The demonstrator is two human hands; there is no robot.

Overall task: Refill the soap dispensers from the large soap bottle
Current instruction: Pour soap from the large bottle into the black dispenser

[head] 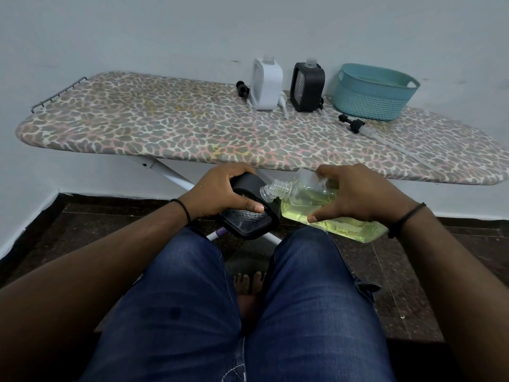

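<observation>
My left hand (220, 193) grips a black soap dispenser (249, 221) above my knees, tilted toward me. My right hand (355, 195) holds the large clear soap bottle (308, 202) on its side; yellow-green soap fills its lower part. The bottle's open threaded neck (271, 190) points left and touches the top of the black dispenser. On the ironing board (165, 128) stand a white dispenser (265, 85) and a second black dispenser (308, 86), both with open necks and no pumps.
A teal basket (374, 92) sits at the board's back right. Loose pump heads lie on the board: one (242, 89) left of the white dispenser, one (354, 124) with a long tube before the basket. The board's white legs (176, 176) cross behind my hands.
</observation>
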